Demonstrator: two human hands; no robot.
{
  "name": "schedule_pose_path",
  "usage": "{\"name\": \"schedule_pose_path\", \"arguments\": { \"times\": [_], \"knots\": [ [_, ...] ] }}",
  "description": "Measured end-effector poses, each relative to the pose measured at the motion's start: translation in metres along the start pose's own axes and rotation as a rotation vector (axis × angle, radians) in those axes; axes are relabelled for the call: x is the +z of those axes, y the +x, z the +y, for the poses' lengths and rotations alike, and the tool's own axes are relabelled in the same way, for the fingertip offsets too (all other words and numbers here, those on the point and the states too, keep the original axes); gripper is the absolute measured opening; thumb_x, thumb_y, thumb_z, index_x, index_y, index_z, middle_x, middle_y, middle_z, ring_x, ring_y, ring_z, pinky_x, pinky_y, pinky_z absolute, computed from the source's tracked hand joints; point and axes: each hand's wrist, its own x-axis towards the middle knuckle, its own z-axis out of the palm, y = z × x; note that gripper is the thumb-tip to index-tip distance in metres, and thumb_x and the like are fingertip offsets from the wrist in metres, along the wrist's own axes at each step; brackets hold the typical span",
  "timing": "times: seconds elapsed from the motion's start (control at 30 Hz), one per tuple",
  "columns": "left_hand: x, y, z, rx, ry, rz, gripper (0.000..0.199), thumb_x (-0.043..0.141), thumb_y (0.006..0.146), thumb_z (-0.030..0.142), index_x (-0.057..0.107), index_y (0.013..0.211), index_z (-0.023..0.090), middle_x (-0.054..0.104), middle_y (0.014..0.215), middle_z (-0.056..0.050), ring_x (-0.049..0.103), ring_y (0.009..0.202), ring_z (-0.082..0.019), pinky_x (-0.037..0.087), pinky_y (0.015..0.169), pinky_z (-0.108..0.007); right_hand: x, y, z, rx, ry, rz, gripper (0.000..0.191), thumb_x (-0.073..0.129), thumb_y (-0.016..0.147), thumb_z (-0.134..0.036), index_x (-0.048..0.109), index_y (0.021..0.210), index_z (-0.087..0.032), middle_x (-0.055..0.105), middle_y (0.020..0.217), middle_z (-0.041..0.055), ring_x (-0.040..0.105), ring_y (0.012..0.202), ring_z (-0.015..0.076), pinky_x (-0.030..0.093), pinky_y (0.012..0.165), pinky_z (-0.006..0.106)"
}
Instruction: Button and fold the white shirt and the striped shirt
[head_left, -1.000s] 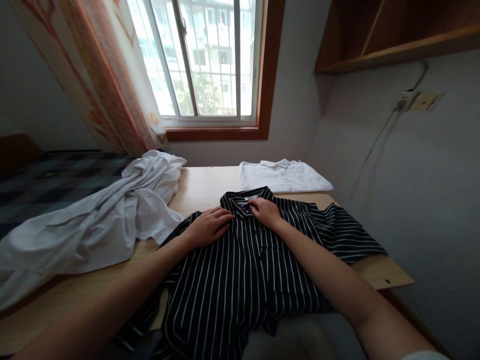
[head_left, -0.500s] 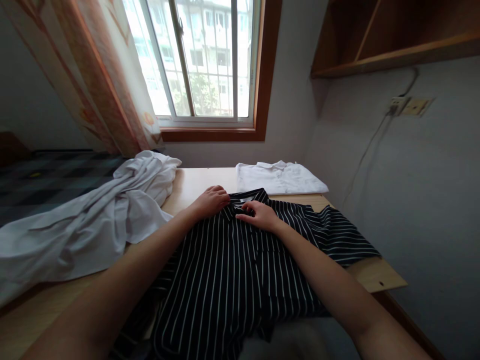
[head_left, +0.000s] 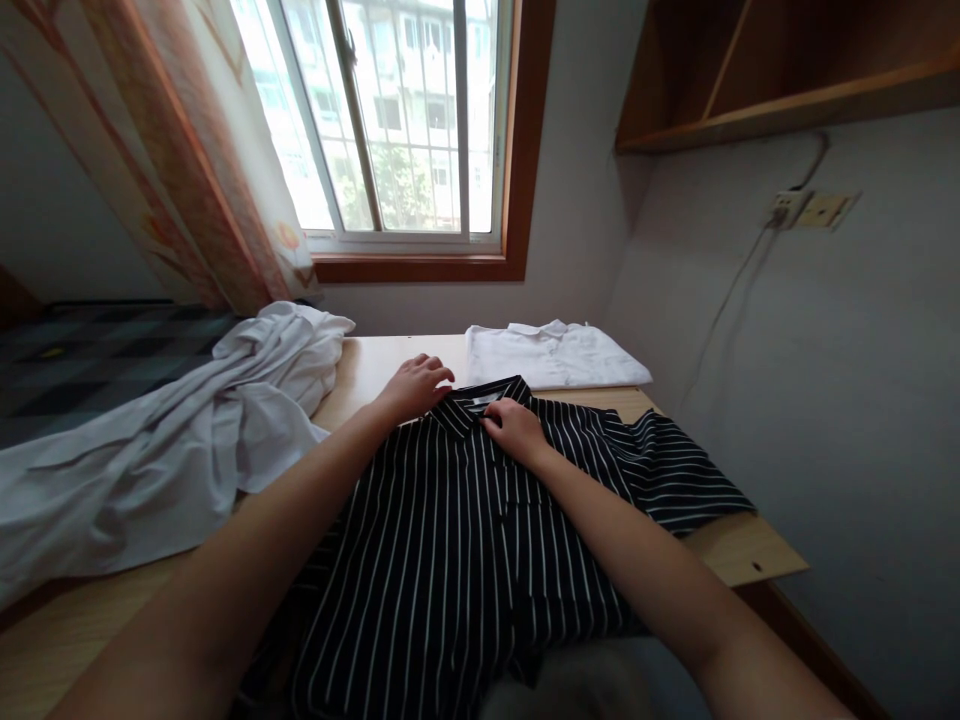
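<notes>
Pale wooden tabletop [head_left: 375, 364] bears the black pinstriped shirt [head_left: 442, 560], collar [head_left: 452, 419] between left hand [head_left: 415, 387] and right hand [head_left: 517, 432], fingers [head_left: 495, 411] curled near its edges, pinch unclear; collar-straightening seems in hand, calling for gentle tension.

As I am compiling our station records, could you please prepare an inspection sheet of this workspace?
Surface: light wooden board, with a small dark hole near its right corner.
Garment at hand: black-and-white striped shirt, spread front up, collar toward the window.
Clutter: crumpled white garment at left; folded white shirt on the far side.
Hands: left hand at the collar's left side, right hand at its right front; grip unclear for both.
Cables: thin cord hanging from the wall outlet, lower end indistinct; another cable running upward.
Surroundings: floral curtain, wooden shelf, dark checked fabric at left.
</notes>
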Motion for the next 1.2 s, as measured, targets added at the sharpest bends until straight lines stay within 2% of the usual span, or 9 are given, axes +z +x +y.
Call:
{"name": "schedule_pose_path", "arguments": {
  "times": [0.1,0.23,0.47,0.57,0.7,0.8,1.0,1.1,1.2],
  "knots": [
    [-0.008,-0.020,-0.015,-0.189,-0.011,-0.125,0.027,0.048,0.089,0.028,0.070,0.101,0.018,0.069,0.102,-0.011,0.062,0.096,-0.024,0.045,0.087,-0.035,0.001,0.001,0.001,0.011,0.015,-0.008,0.011,0.060,0.089,-0.026,0.068,0.095,-0.021,0.068,0.101,0.0038,0.062,0.087,0.0171,0.043,0.071,0.026],
    [-0.016,-0.057,-0.028,-0.338,-0.050,-0.380,0.029,0.053,0.083,0.043,0.071,0.080,0.020,0.073,0.086,-0.010,0.065,0.081,-0.024,0.047,0.074,-0.032,0.001,0.001,0.001,0.014,0.012,-0.021,0.013,0.060,0.089,-0.026,0.067,0.099,-0.022,0.068,0.102,0.0035,0.062,0.088,0.0179,0.043,0.072,0.026],
    [-0.024,-0.104,-0.021,-0.472,-0.065,-0.430,0.055,0.046,0.080,0.070,0.069,0.086,0.020,0.074,0.094,-0.015,0.067,0.084,-0.029,0.047,0.067,-0.033,0.000,0.001,0.001,0.015,-0.018,-0.023,0.013,0.056,0.088,-0.024,0.067,0.095,-0.021,0.067,0.099,0.0051,0.061,0.086,0.0181,0.042,0.073,0.027],
    [-0.022,-0.116,-0.020,-0.493,-0.050,-0.465,0.055,0.046,0.079,0.070,0.067,0.086,0.019,0.073,0.096,-0.017,0.067,0.087,-0.032,0.047,0.067,-0.035,0.001,0.001,0.003,0.006,-0.015,-0.011,0.013,0.056,0.087,-0.024,0.066,0.094,-0.020,0.066,0.098,0.0050,0.061,0.085,0.0179,0.042,0.072,0.027],
    [-0.022,-0.121,-0.018,-0.413,-0.107,-0.417,0.033,0.051,0.077,0.051,0.063,0.079,0.021,0.071,0.094,-0.014,0.065,0.091,-0.030,0.047,0.074,-0.035,0.002,0.001,0.004,0.005,-0.022,-0.006,0.013,0.056,0.086,-0.024,0.066,0.093,-0.020,0.066,0.097,0.0050,0.060,0.084,0.0177,0.042,0.070,0.027],
    [-0.029,-0.117,-0.017,-0.468,-0.223,-0.303,0.025,0.047,0.077,0.046,0.056,0.076,0.022,0.068,0.085,-0.008,0.064,0.086,-0.025,0.047,0.074,-0.033,0.001,0.002,0.004,0.020,-0.028,-0.014,0.013,0.056,0.086,-0.024,0.066,0.093,-0.020,0.066,0.097,0.0055,0.061,0.085,0.0181,0.042,0.071,0.027],
    [-0.052,-0.107,-0.021,-0.575,-0.476,-0.158,0.033,0.048,0.076,0.053,0.049,0.084,0.021,0.061,0.076,-0.001,0.057,0.075,-0.019,0.044,0.068,-0.028,0.000,0.002,0.004,0.022,-0.012,-0.017,0.016,0.058,0.084,-0.023,0.066,0.097,-0.020,0.066,0.101,0.0061,0.062,0.089,0.0195,0.043,0.074,0.028],
    [-0.065,-0.111,-0.032,-0.534,-0.506,-0.193,0.043,0.056,0.075,0.055,0.052,0.097,0.019,0.065,0.084,-0.001,0.059,0.079,-0.019,0.044,0.072,-0.027,0.000,0.003,0.005,0.033,-0.012,-0.014,0.016,0.057,0.084,-0.022,0.065,0.098,-0.020,0.066,0.102,0.0063,0.062,0.090,0.0197,0.043,0.076,0.028],
    [-0.074,-0.121,-0.052,-0.534,-0.346,-0.265,0.053,0.059,0.075,0.053,0.057,0.114,0.017,0.068,0.084,-0.002,0.060,0.079,-0.020,0.043,0.073,-0.026,0.000,0.004,0.007,0.063,-0.029,0.003,0.016,0.056,0.084,-0.021,0.065,0.097,-0.019,0.066,0.101,0.0068,0.061,0.090,0.0204,0.043,0.076,0.029]
  ]
}}
